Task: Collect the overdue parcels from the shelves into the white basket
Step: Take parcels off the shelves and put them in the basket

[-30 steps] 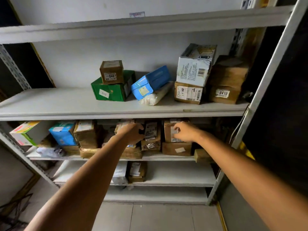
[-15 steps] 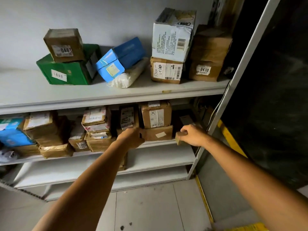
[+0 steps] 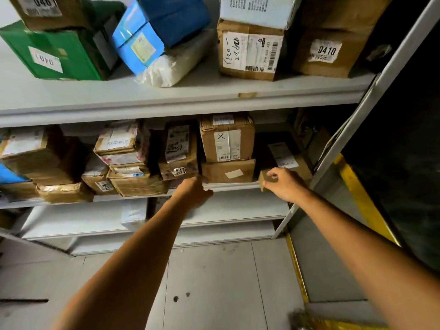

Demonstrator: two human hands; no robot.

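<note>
My right hand (image 3: 283,183) grips a small brown parcel (image 3: 265,179) at the right end of the middle shelf (image 3: 233,186). My left hand (image 3: 194,192) reaches to the front edge of that shelf, below a taped brown parcel (image 3: 178,158); its fingers curl under and I cannot see them hold anything. Several cardboard parcels fill the middle shelf, among them a box marked with an X (image 3: 227,138). On the shelf above stand a green box labelled 0401 (image 3: 54,53), a blue box (image 3: 152,32) and a brown box labelled 0410 (image 3: 326,53). The white basket is out of view.
A white shelf post (image 3: 345,129) slants down the right side. Beyond it runs a dark wall with a yellow strip (image 3: 357,194). A lower shelf (image 3: 226,210) holds a white parcel (image 3: 133,214). Grey floor tiles (image 3: 207,282) lie below.
The view has moved closer and lower toward the middle shelf. My right hand has shifted from the stacked boxes to the small brown parcel at the shelf's right end and closed round it. My left hand sank to the shelf edge.
</note>
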